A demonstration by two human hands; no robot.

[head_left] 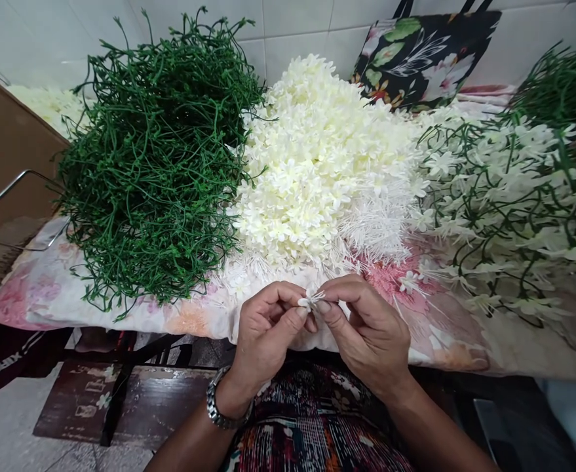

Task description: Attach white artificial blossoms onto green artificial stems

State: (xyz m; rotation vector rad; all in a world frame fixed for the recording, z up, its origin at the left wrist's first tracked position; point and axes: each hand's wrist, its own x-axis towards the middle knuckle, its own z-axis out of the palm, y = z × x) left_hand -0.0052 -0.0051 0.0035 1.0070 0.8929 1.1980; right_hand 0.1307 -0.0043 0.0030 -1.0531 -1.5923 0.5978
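My left hand (267, 328) and my right hand (371, 328) meet in front of the table's near edge. Between the left fingertips is pinched a small white artificial flower (310, 296). The right thumb and forefinger close on thin white stamens (318, 297) at the flower; how far these sit inside it I cannot tell. Just beyond lies a heap of creamy white artificial petals (307, 164), with a pile of white stamens (379, 219) at its right. A big tangle of green plastic stems (154, 164) is on the left.
White flowers on green stems (518, 216) are heaped at the right. Behind stands a black floral bag (425, 59) against the tiled wall. A cardboard box (12, 124) and a metal wire frame (2, 190) flank the left. Floral cloth (135, 318) covers the table.
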